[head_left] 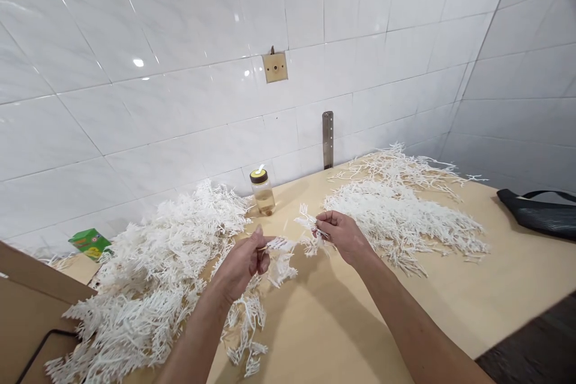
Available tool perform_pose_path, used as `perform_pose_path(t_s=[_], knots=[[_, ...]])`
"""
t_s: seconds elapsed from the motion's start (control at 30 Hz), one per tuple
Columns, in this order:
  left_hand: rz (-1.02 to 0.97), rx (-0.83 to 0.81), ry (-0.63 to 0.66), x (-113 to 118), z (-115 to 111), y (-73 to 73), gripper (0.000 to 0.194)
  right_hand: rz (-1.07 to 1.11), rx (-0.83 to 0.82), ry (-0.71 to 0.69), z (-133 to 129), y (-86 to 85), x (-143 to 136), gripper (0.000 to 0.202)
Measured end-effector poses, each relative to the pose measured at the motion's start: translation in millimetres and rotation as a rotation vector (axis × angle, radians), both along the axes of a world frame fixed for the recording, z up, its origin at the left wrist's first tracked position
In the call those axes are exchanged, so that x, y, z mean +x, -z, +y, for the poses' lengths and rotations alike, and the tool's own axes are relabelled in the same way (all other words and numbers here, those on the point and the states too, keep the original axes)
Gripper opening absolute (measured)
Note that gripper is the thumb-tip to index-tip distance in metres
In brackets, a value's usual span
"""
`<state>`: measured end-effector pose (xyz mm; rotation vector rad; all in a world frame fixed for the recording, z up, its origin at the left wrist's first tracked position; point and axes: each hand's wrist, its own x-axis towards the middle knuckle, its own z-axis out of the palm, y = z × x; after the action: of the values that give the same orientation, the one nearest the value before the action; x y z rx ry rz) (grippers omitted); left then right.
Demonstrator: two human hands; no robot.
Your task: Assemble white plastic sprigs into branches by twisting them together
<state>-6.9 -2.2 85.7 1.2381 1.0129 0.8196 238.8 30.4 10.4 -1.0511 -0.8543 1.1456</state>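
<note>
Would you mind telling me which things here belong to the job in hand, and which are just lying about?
In the job, it seems:
white branched pieces, in left hand and right hand
left heap
right heap

Apparently just lying about:
lidded jar
green box
black bag

A clear jar [265, 199] with a dark and yellow lid stands upright on the tan table [324, 330], near the white tiled wall [189, 102]. Above it, 1 beige wall plate [275, 67] is fixed to the tiles. To its right, 1 metal strip [328, 139] with holes stands upright against the wall. A black bag [540, 211] lies at the right; a green packet [89, 243] and brown cardboard [36, 306] are at the left.
</note>
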Motion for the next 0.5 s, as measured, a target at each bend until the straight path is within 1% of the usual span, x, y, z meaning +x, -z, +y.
perform_pose_path(t_s=[0.07, 0.17, 0.23, 0.3, 0.4, 0.5], knots=[[0.013, -0.029, -0.003, 4, -1, 5.6, 0.046, 0.065, 0.004, 0.025, -1, -2.6, -3, 0.037], [0.057, -0.006, 0.027, 13, -5, 14.6, 0.048, 0.163, 0.035, 0.013, -4, -9.9, -12, 0.04], [0.1, 0.001, -0.004, 20, -6, 20.3, 0.05, 0.203, 0.058, -0.014, -6, -14.8, -20, 0.042], [0.149, 0.01, -0.042, 25, -5, 25.0, 0.048, 0.21, 0.078, -0.03, -7, -18.3, -27, 0.042], [0.224, 0.041, -0.045, 26, -3, 28.4, 0.042, 0.214, 0.115, -0.01, -4, -20.4, -34, 0.041], [0.291, 0.11, -0.047, 22, -1, 27.3, 0.043, 0.25, 0.139, 0.075, 8, -19.5, -33, 0.038]])
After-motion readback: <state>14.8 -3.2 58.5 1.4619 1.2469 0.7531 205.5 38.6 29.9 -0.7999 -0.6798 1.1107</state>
